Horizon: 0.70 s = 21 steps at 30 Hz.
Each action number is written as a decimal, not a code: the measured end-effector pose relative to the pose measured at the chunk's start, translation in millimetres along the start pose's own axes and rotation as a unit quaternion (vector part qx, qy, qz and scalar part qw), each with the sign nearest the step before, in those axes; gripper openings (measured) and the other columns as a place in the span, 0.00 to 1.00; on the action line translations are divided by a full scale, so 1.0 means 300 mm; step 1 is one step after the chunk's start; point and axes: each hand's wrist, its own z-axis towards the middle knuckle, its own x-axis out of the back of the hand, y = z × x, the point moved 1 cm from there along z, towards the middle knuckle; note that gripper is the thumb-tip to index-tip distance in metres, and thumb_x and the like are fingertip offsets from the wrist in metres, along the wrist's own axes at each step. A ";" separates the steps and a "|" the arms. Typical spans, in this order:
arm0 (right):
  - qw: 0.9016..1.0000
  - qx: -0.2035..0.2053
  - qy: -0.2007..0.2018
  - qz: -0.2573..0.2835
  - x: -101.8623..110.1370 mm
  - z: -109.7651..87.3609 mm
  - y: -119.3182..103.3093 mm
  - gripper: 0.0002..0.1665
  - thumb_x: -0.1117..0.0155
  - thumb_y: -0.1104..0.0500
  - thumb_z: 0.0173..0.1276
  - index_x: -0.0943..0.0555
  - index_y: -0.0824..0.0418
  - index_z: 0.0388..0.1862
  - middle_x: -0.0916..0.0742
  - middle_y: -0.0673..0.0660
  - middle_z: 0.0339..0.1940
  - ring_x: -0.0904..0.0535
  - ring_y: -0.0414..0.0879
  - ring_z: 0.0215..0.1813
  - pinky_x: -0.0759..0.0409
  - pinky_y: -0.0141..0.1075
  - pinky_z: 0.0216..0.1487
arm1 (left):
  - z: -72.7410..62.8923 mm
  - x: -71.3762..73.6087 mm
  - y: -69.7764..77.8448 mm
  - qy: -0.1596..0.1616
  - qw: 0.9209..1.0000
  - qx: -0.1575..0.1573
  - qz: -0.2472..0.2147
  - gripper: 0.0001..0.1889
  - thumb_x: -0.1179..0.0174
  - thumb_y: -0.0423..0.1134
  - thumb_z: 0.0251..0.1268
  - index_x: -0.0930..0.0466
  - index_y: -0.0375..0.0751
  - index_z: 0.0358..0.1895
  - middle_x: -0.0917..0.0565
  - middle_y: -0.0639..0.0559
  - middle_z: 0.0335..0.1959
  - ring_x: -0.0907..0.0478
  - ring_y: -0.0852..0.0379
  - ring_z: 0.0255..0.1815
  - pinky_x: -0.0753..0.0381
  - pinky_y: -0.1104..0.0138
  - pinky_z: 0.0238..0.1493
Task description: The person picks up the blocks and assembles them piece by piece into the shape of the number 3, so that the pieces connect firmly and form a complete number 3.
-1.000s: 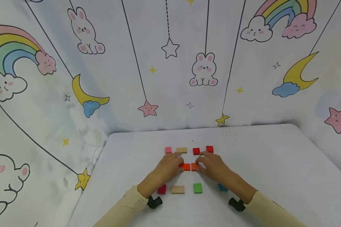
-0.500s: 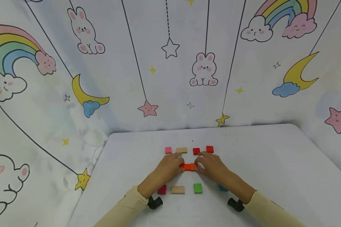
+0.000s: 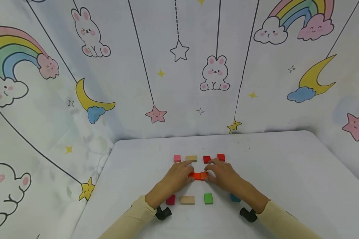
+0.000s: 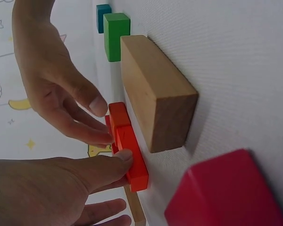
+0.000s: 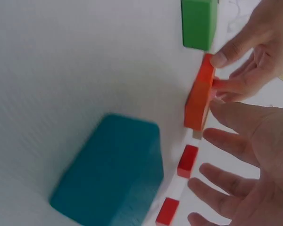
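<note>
One vermilion block (image 3: 197, 176) and, at its 3 o'clock end, one orange block (image 3: 203, 176), touching, on the white counter (image 3: 146, 161). Left hand (image 3: 178, 174) at 9 o'clock of the pair, pinching the vermilion block between thumb and fingers. Right hand (image 3: 224, 174) at 3 o'clock, fingers spread beside the orange block; cannot tell whether they touch it. Round the pair, head view: pink block (image 3: 177, 158) at 10, tan block (image 3: 191, 158) at 11, red block (image 3: 206, 159) at 1, second red block (image 3: 221, 157) at 2, teal block (image 3: 234, 198) at 4, green block (image 3: 208, 198) at 5, second tan block (image 3: 187, 200) at 7, crimson block (image 3: 171, 200) at 8
</note>
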 end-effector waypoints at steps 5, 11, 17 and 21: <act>0.999 -0.023 0.024 0.011 0.053 0.033 0.045 0.18 0.23 0.55 0.69 0.12 0.58 0.56 0.15 0.64 0.61 0.17 0.60 0.62 0.17 0.61 0.61 | -0.001 0.002 0.002 -0.002 1.000 0.003 -0.008 0.13 0.28 0.46 0.70 0.12 0.46 0.52 0.18 0.44 0.69 0.24 0.47 0.73 0.25 0.50 0.73; 0.995 -0.084 0.051 0.013 0.091 0.072 0.168 0.18 0.30 0.58 0.75 0.15 0.65 0.59 0.17 0.69 0.61 0.20 0.66 0.63 0.18 0.65 0.60 | -0.002 0.004 0.006 0.000 1.000 0.000 -0.012 0.13 0.28 0.45 0.70 0.12 0.46 0.53 0.18 0.43 0.68 0.24 0.47 0.74 0.25 0.50 0.73; 0.993 -0.114 0.024 0.028 0.083 0.088 0.258 0.16 0.33 0.59 0.76 0.15 0.64 0.59 0.17 0.72 0.62 0.21 0.69 0.64 0.21 0.71 0.58 | -0.003 0.004 0.010 -0.007 1.000 0.007 -0.009 0.14 0.29 0.46 0.70 0.12 0.46 0.54 0.18 0.43 0.69 0.25 0.47 0.74 0.26 0.49 0.73; 0.991 -0.126 0.002 0.041 0.071 0.094 0.281 0.14 0.34 0.60 0.75 0.14 0.61 0.57 0.18 0.72 0.62 0.22 0.69 0.64 0.24 0.74 0.55 | -0.002 0.003 0.009 -0.005 1.000 0.008 -0.006 0.14 0.29 0.46 0.70 0.12 0.46 0.54 0.18 0.44 0.69 0.24 0.47 0.74 0.25 0.49 0.73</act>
